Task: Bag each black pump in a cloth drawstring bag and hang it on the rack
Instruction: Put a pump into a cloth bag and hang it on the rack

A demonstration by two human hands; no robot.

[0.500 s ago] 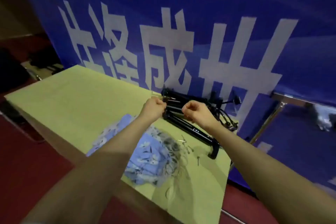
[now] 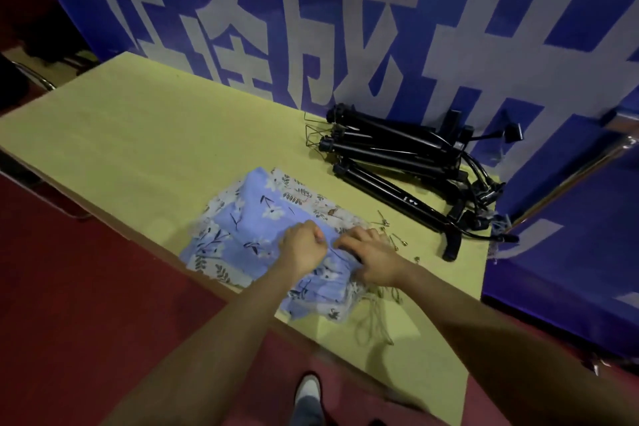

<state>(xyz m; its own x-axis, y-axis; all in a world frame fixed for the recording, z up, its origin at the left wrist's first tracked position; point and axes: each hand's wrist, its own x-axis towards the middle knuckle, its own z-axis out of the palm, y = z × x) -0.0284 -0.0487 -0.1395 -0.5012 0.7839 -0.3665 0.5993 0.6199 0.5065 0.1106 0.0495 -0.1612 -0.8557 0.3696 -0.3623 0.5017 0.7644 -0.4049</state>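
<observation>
Both hands work on the heap of floral cloth bags point(image 2: 242, 235): the left hand point(image 2: 304, 247) pinches fabric, the right hand point(image 2: 375, 258) presses flat. About 4 black pumps point(image 2: 390, 162) lie piled behind on the table point(image 2: 145, 135).

arms: both forearms bare, no sleeves in view | left hand point(image 2: 304, 247): no rings or watch visible | right hand point(image 2: 375, 261): likewise bare | foot: white-toed shoe point(image 2: 308, 387) below the hands
</observation>
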